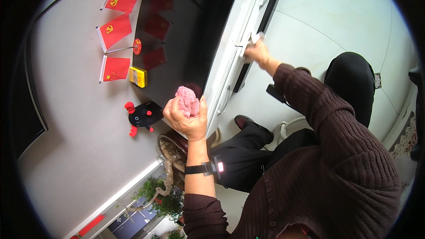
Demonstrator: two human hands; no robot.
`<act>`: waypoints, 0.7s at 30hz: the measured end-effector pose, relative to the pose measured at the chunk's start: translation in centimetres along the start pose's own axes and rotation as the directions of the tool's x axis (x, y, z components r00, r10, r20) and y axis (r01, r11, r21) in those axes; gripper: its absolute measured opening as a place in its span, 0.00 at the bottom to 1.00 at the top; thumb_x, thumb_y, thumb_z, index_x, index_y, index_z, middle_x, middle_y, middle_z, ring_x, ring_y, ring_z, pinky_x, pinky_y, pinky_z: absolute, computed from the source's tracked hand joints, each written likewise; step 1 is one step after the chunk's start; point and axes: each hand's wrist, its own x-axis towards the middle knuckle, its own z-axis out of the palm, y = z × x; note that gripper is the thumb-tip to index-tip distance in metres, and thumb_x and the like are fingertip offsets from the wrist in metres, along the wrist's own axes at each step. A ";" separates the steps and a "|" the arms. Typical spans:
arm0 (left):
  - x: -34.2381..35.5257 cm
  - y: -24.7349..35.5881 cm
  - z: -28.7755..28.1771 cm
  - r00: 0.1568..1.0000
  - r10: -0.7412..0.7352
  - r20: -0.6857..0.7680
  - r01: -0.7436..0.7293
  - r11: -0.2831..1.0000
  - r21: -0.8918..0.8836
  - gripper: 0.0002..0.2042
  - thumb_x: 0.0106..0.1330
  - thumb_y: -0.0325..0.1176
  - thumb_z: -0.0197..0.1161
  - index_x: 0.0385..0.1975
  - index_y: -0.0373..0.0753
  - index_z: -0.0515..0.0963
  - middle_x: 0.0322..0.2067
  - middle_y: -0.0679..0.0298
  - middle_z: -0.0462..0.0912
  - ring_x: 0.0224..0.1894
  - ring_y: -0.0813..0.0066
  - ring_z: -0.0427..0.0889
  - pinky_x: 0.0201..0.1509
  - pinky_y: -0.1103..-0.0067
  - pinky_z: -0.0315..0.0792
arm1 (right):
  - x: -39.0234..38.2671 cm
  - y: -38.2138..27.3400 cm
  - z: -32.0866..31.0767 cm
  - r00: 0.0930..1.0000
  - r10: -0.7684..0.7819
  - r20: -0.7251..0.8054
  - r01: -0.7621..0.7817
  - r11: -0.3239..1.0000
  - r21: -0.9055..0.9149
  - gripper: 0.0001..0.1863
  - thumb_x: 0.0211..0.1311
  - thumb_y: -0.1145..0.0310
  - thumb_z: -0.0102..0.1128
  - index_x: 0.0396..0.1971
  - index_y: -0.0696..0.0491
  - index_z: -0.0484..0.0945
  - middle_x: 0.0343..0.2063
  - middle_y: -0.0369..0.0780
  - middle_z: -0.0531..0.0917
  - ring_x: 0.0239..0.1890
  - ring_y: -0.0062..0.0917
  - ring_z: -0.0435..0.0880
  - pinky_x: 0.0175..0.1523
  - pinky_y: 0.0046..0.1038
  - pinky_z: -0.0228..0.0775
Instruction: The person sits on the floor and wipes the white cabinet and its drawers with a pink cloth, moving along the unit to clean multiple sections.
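Observation:
My left hand [191, 125] is closed around a crumpled pink cloth [188, 101], held up near the corner of the glossy black cabinet top [186, 48]. A black strap with a small lit device [208, 168] is on the left wrist. Farther off, my right hand [261, 55] presses a whitish cloth [254, 40] to the white drawer front [234, 59] of the cabinet. That hand is slightly blurred, and its fingers wrap partly round the cloth.
Along the cabinet's wall side stand small red flags [116, 31], a yellow box [138, 77] and a black plush toy [144, 115] with red parts. A potted plant [170, 168] with a twisting stem is by the near corner. Pale floor tiles [327, 13] lie to the right.

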 end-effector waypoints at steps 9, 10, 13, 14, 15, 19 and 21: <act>0.2 0.0 0.1 0.999 0.040 -0.026 -0.039 0.999 0.025 0.30 0.47 0.42 0.79 0.47 0.36 0.72 0.43 0.54 0.75 0.47 0.53 0.75 0.52 0.64 0.72 | 2.2 -6.2 -2.4 0.985 0.040 -0.167 -0.075 0.975 -0.208 0.28 0.45 0.76 0.70 0.51 0.60 0.75 0.45 0.46 0.83 0.50 0.36 0.83 0.54 0.37 0.77; 0.1 0.1 0.0 0.999 0.029 -0.024 -0.028 0.999 0.026 0.30 0.47 0.42 0.79 0.47 0.36 0.72 0.43 0.54 0.75 0.47 0.53 0.75 0.52 0.63 0.72 | 3.4 -7.8 -3.8 0.963 -0.003 -0.270 -0.041 0.987 -0.157 0.29 0.45 0.75 0.70 0.52 0.60 0.73 0.45 0.49 0.83 0.49 0.38 0.83 0.55 0.36 0.77; 0.1 0.2 0.0 1.000 0.011 -0.028 -0.010 1.000 0.023 0.30 0.47 0.41 0.79 0.46 0.36 0.72 0.43 0.54 0.75 0.47 0.53 0.75 0.52 0.63 0.72 | 4.8 -11.7 -6.0 0.908 -0.230 -0.350 0.124 0.946 -0.299 0.29 0.51 0.72 0.65 0.56 0.59 0.70 0.46 0.55 0.81 0.50 0.45 0.83 0.55 0.38 0.77; 0.1 0.2 0.0 1.000 0.005 -0.029 -0.004 1.000 0.021 0.29 0.47 0.41 0.79 0.46 0.36 0.73 0.43 0.54 0.75 0.47 0.53 0.75 0.52 0.62 0.72 | 4.8 -12.6 -6.1 0.881 -0.327 -0.343 0.206 0.916 -0.345 0.28 0.52 0.73 0.63 0.56 0.58 0.70 0.47 0.56 0.81 0.50 0.47 0.82 0.55 0.39 0.76; 0.1 0.3 0.0 0.999 0.015 -0.040 -0.014 1.000 0.016 0.29 0.46 0.41 0.79 0.46 0.36 0.73 0.43 0.54 0.75 0.47 0.53 0.75 0.52 0.62 0.72 | 4.5 -13.2 -5.8 0.894 -0.328 -0.306 0.190 0.895 -0.404 0.24 0.54 0.74 0.60 0.52 0.57 0.70 0.45 0.57 0.81 0.50 0.48 0.82 0.54 0.41 0.76; 0.2 0.3 0.1 0.998 0.026 -0.066 -0.026 1.000 -0.001 0.29 0.45 0.40 0.79 0.45 0.36 0.73 0.43 0.54 0.75 0.47 0.53 0.75 0.52 0.62 0.71 | 1.0 -12.4 -3.2 0.943 -0.326 -0.065 0.217 0.752 -0.623 0.17 0.54 0.75 0.59 0.44 0.62 0.70 0.39 0.60 0.82 0.46 0.53 0.82 0.51 0.45 0.76; 0.2 0.4 0.0 0.997 0.023 -0.071 -0.024 1.000 -0.008 0.29 0.45 0.39 0.79 0.45 0.36 0.73 0.42 0.55 0.75 0.47 0.53 0.75 0.52 0.62 0.71 | -0.9 -11.4 -1.9 0.949 -0.298 0.099 0.290 0.710 -0.642 0.17 0.55 0.74 0.58 0.44 0.64 0.71 0.38 0.60 0.82 0.45 0.54 0.82 0.51 0.46 0.76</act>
